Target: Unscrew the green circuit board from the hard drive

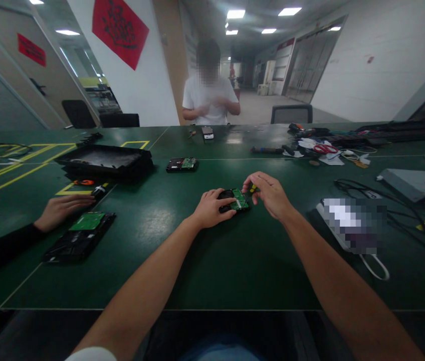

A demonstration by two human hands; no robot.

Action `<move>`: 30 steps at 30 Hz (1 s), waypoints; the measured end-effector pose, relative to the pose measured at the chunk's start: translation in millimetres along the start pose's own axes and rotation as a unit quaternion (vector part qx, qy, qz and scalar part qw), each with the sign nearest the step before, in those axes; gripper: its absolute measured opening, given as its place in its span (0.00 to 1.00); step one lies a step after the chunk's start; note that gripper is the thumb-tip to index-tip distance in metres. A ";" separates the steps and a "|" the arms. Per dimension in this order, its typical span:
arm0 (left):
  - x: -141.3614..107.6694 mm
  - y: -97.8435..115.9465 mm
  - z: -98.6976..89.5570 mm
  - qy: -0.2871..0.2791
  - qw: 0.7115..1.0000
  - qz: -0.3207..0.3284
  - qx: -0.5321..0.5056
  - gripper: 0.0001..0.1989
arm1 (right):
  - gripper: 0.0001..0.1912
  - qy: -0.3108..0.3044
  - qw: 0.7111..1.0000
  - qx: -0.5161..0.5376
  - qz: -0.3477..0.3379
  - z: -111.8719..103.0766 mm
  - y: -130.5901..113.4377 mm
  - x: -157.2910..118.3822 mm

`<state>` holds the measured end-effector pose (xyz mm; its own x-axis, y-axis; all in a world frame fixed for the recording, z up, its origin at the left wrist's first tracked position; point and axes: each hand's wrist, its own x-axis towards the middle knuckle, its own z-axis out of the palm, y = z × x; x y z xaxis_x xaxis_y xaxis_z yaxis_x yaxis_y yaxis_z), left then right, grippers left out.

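A hard drive [239, 199] with a green circuit board facing up lies on the green table in front of me. My left hand [214, 208] grips it from the left, thumb along the near edge and fingers over its top. At the drive's right end, my right hand [267, 193] is closed with bent fingers around a small screwdriver [253, 188]. Only a bit of its yellow and black handle shows between the fingers; its tip is too small to make out.
Other hard drives [181, 164] lie ahead, with a larger black drive unit [80, 235] at left beside a co-worker's hand [65, 208]. Black trays [107, 160] stand behind. Right are a phone-like device [342, 225], a grey box [415, 183] and cables. Opposite sits a person [210, 95].
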<state>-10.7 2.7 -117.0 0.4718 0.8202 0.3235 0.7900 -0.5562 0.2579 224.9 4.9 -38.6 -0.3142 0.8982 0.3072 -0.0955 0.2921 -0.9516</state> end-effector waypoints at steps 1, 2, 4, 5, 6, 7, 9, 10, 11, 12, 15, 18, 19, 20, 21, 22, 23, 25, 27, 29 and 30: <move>0.0 -0.1 0.1 -0.002 1.000 0.000 0.001 0.25 | 0.18 -0.003 1.000 0.011 0.001 -0.4 0.3 -0.3; 0.1 -0.2 0.3 -0.003 1.000 -0.001 0.001 0.25 | 0.19 -0.007 1.000 0.025 0.002 -1.3 0.6 -0.8; 0.2 -0.4 0.5 -0.004 1.000 -0.001 0.001 0.25 | 0.22 -0.015 0.998 0.056 0.005 -4.3 0.7 -2.2; 0.2 -0.5 0.6 -0.003 1.000 -0.001 0.000 0.25 | 0.23 -0.014 0.997 0.069 0.007 -6.1 0.6 -2.9; 0.2 -0.5 0.7 -0.003 1.000 0.000 0.000 0.25 | 0.23 -0.011 0.997 0.077 0.010 -7.9 0.4 -3.4; 0.2 -0.6 0.8 -0.002 1.000 0.001 0.000 0.25 | 0.23 -0.005 0.997 0.078 0.013 -9.4 0.2 -3.7; 0.3 -0.5 0.9 -0.001 1.000 0.002 -0.003 0.24 | 0.21 0.015 0.998 0.062 0.015 -10.6 -0.5 -3.3; 0.3 -0.5 1.0 -0.001 1.000 0.002 -0.004 0.24 | 0.21 0.023 0.998 0.049 0.014 -10.0 -0.8 -2.6; 0.4 -0.4 1.2 0.000 1.000 0.003 -0.004 0.24 | 0.20 0.029 0.999 0.035 0.013 -8.6 -1.0 -1.8; 0.5 -0.4 1.5 0.001 1.000 0.003 -0.005 0.24 | 0.20 0.033 0.999 0.021 0.010 -6.6 -1.2 -0.8; 0.8 -0.4 2.8 0.004 1.000 0.004 -0.003 0.24 | 0.19 0.028 1.000 -0.002 0.001 0.6 -1.4 1.4; 0.9 -0.3 3.6 0.004 1.000 0.003 -0.003 0.24 | 0.19 0.006 1.000 0.012 0.003 2.8 -0.9 0.8; 0.9 -0.2 3.5 0.004 1.000 0.002 -0.004 0.25 | 0.20 0.002 1.000 0.025 0.005 1.8 -0.7 0.0; 0.9 -0.1 3.3 0.004 1.000 0.001 -0.005 0.25 | 0.21 0.000 0.999 0.039 0.007 0.0 -0.4 -0.9; 0.8 0.0 2.9 0.004 1.000 0.001 -0.006 0.25 | 0.21 0.000 0.999 0.054 0.009 -2.3 -0.1 -1.7; 0.7 0.1 2.4 0.005 1.000 0.000 -0.007 0.24 | 0.22 0.003 0.998 0.066 0.012 -4.7 0.2 -2.4; 0.6 0.1 1.8 0.005 1.000 0.000 -0.008 0.24 | 0.22 0.006 0.997 0.074 0.016 -6.9 0.4 -2.8; 0.5 -0.1 1.0 0.003 1.000 0.002 -0.009 0.24 | 0.21 0.014 0.997 0.079 0.022 -10.1 0.6 -2.9; 0.3 -0.6 0.7 0.002 1.000 0.004 -0.007 0.24 | 0.20 0.022 0.997 0.069 0.020 -11.0 0.6 -2.2; 0.2 -1.1 1.1 0.001 1.000 0.005 -0.002 0.24 | 0.19 0.031 0.998 0.052 0.010 -10.0 0.4 -1.3; 0.2 -1.3 1.4 0.001 1.000 0.005 -0.001 0.25 | 0.18 0.034 0.998 0.046 0.006 -9.0 0.3 -0.9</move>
<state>-11.1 3.8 -118.5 0.4779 0.8146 0.3286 0.7852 -0.5639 0.2561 233.7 7.1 -39.1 -0.2509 0.9227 0.2927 -0.1804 0.2525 -0.9506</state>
